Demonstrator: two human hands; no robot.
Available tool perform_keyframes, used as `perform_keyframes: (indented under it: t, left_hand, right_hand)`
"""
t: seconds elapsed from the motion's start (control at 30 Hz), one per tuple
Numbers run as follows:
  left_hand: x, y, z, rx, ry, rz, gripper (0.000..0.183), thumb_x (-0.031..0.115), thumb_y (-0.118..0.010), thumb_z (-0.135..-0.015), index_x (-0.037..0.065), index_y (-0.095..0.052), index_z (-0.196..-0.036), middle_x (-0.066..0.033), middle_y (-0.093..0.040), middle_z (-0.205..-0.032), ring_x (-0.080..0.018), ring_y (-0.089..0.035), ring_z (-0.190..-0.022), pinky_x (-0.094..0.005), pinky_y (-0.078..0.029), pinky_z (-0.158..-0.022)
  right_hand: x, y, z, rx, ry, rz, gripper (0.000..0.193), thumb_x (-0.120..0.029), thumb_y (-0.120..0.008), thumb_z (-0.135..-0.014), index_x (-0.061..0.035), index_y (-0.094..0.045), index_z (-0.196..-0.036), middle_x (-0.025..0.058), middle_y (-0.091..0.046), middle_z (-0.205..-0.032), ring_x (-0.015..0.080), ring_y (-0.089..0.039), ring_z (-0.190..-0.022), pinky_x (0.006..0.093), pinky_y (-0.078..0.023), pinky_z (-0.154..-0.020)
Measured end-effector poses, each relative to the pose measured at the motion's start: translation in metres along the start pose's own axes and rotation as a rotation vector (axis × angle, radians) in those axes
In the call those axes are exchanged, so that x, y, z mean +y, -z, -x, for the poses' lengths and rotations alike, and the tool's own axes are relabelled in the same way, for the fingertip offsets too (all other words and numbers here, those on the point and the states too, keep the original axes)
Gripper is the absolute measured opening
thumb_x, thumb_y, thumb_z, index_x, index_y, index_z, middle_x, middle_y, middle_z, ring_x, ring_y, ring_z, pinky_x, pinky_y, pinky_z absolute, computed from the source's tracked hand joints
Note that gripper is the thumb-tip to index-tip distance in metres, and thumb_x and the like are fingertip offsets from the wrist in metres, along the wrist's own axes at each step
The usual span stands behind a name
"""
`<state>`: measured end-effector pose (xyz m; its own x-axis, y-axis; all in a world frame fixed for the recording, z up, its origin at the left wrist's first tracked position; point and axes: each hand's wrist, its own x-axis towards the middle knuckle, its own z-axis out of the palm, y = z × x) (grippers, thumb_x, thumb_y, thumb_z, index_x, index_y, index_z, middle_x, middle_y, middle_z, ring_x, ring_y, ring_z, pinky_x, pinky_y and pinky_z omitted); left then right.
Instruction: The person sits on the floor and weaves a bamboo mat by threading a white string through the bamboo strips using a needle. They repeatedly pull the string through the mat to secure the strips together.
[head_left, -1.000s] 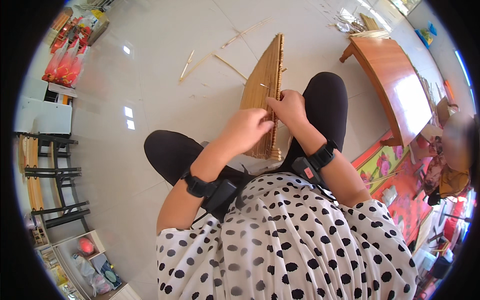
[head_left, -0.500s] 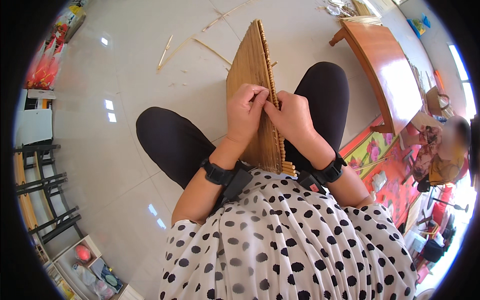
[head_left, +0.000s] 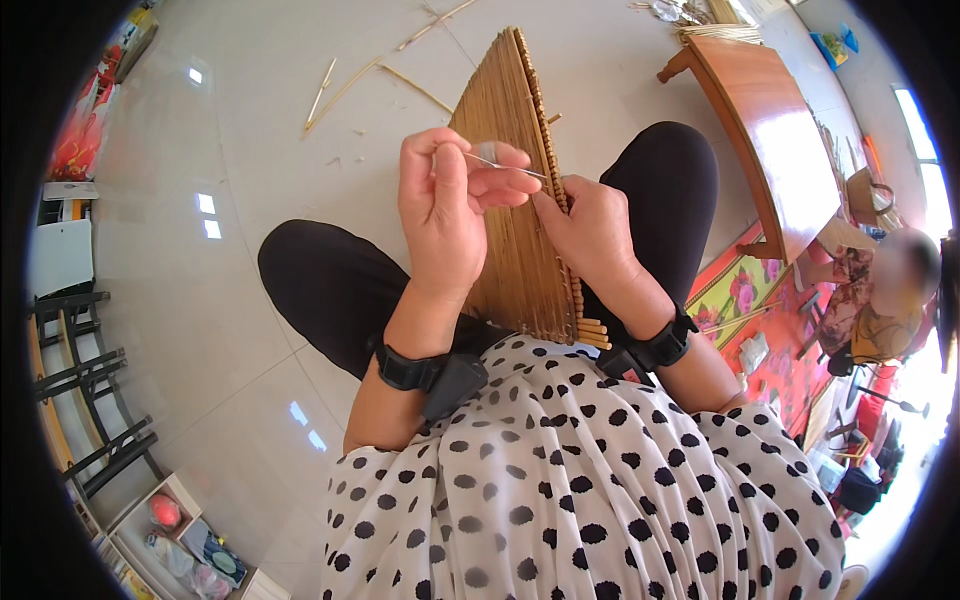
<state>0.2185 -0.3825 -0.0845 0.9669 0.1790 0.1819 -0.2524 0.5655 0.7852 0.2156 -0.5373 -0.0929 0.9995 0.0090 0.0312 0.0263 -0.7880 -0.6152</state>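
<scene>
Between my knees a panel of thin straw-coloured stalks (head_left: pixel 500 110) stands on edge, leaning towards me, with a row of bound stalk ends along its right edge. My left hand (head_left: pixel 445 210) is raised in front of its face, thumb and index finger pinched on a thin strand (head_left: pixel 482 160), thread or wire; the other fingers are partly spread. The strand runs taut to the bound edge. My right hand (head_left: pixel 592 225) grips that edge, its thumb beside the place where the strand meets it. Behind the panel, some right fingers are hidden.
Loose stalks (head_left: pixel 340 95) lie on the tiled floor ahead. At the right stands a low wooden table (head_left: pixel 765 130); beyond its near end a person (head_left: pixel 890 300) sits by a red floral mat (head_left: pixel 745 295). Black metal frames (head_left: pixel 90 370) and an open drawer (head_left: pixel 150 530) are at the left.
My left hand has moved left and up from the panel's edge, drawing the thin strand out. The right hand stays at the edge. The panel has tilted slightly.
</scene>
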Motion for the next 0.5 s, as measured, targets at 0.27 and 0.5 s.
perform_keyframes:
  t: [0.27,0.5]
  left_hand:
    - [0.1,0.076,-0.025,0.26,-0.058,0.015,0.011,0.009,-0.064,-0.096,0.005,-0.06,-0.106,0.0018,-0.048,-0.073,-0.0078,-0.046,-0.058,-0.0226,-0.036,-0.049]
    - [0.285,0.279,-0.008,0.36,-0.453,0.049,0.017,0.007,-0.067,-0.094,0.003,-0.054,-0.103,-0.0005,-0.049,-0.072,-0.011,-0.046,-0.061,-0.0234,-0.034,-0.053]
  right_hand:
    - [-0.006,0.001,0.002,-0.011,-0.008,0.009,0.037,-0.025,-0.071,-0.087,0.0057,-0.062,-0.069,0.0257,-0.06,-0.063,0.0443,-0.063,-0.062,0.0479,-0.053,-0.061]
    - [-0.011,-0.006,0.007,-0.023,0.022,-0.002,0.035,-0.025,-0.069,-0.088,0.007,-0.065,-0.074,0.027,-0.063,-0.067,0.0454,-0.066,-0.068,0.0482,-0.055,-0.067]
